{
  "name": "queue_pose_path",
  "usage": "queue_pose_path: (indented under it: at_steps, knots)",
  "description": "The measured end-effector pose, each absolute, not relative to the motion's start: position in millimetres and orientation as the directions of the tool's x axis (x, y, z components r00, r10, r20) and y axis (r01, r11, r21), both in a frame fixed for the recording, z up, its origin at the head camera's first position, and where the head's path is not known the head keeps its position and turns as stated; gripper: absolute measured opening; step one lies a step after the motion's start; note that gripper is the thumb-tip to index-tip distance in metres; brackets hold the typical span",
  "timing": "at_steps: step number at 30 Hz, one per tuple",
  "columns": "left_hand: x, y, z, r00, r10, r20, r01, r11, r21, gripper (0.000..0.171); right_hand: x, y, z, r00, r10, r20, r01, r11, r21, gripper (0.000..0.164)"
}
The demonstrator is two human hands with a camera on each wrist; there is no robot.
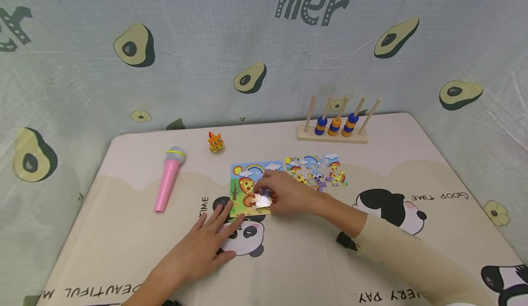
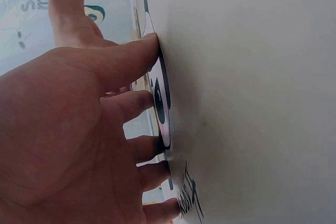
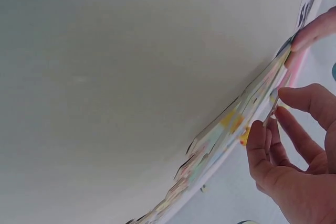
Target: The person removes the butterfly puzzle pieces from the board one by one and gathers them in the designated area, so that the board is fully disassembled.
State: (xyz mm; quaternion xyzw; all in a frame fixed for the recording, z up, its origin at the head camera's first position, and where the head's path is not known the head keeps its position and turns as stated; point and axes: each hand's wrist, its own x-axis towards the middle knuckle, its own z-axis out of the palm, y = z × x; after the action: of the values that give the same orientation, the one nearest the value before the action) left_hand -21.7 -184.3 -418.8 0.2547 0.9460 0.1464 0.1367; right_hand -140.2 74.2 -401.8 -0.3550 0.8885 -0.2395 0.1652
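Observation:
A square picture puzzle board [image 1: 237, 207] with a sun, rainbow and butterfly lies mid-table. Over its lower right part, my right hand [image 1: 290, 193] pinches a small shiny puzzle piece [image 1: 263, 199] between thumb and fingers. The right wrist view shows the thin edge of that piece between the fingertips of the right hand [image 3: 294, 145]. My left hand [image 1: 202, 246] rests on the table with fingers spread, fingertips right at the board's lower left edge. Beside the board on the right lie several loose puzzle pieces [image 1: 317, 177] in rows, partly behind the right hand.
A pink toy microphone [image 1: 167, 182] lies to the left of the board. Behind stands a small orange animal figure [image 1: 216, 142]. At the back right is a wooden peg stand [image 1: 332, 135] with blue and orange beads. A printed cloth [image 1: 309, 260] covers the table.

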Motion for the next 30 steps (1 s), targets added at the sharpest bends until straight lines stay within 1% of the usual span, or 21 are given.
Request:
queue_pose_path:
  at_steps: [9,25,30]
  knots:
    - [-21.4,-183.7,-419.1,-0.832,0.527,-0.175,0.45,0.824,0.344,0.075,-137.5,87.8,-403.1,-0.717,-0.687,-0.124,-0.533,0.653,-0.538,0.051]
    - [-20.7,-184.2,-420.2,-0.833,0.532,-0.151,0.463,0.82,0.337,0.074,-135.8,116.8,-400.6,-0.727,-0.68,-0.093,-0.545,0.655,-0.523,0.049]
    - [-20.9,-184.4,-420.5,-0.833,0.532,-0.151,0.463,0.82,0.336,0.075,-134.7,126.2,-401.9,-0.732,-0.677,-0.08,-0.537,0.646,-0.543,0.049]
